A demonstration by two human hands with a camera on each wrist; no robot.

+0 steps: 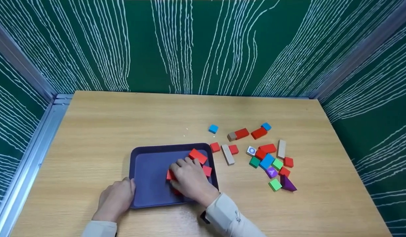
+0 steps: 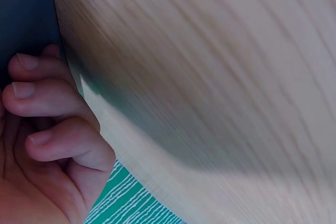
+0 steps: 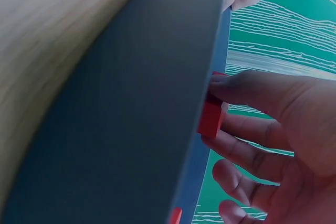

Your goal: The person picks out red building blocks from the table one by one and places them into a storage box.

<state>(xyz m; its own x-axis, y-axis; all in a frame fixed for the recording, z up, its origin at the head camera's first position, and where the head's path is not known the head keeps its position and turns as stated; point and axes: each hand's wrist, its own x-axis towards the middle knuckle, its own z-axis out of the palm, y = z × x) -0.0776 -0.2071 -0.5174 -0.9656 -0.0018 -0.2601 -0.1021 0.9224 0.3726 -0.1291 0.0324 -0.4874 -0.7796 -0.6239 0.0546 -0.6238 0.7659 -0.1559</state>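
A dark blue tray (image 1: 150,177) lies on the wooden table. My left hand (image 1: 115,199) grips its left edge; in the left wrist view the fingers (image 2: 50,98) are curled by the tray's side, and the thumb is hidden. Inside the tray, my right hand (image 1: 191,181) pinches a red block (image 3: 211,118) between thumb and fingers, while its other fingers are loosely bent. Around that hand lie a red block (image 1: 198,156) near the back right corner, another red block (image 1: 207,171) by the right wall, and a partly covered red block (image 1: 176,192) below the palm.
Right of the tray, loose blocks are scattered on the table (image 1: 100,131): a blue cube (image 1: 213,128), a grey bar (image 1: 228,154), a green cube (image 1: 275,184), a purple wedge (image 1: 287,183) and several red ones. Green walls (image 1: 140,49) with white lines surround the table.
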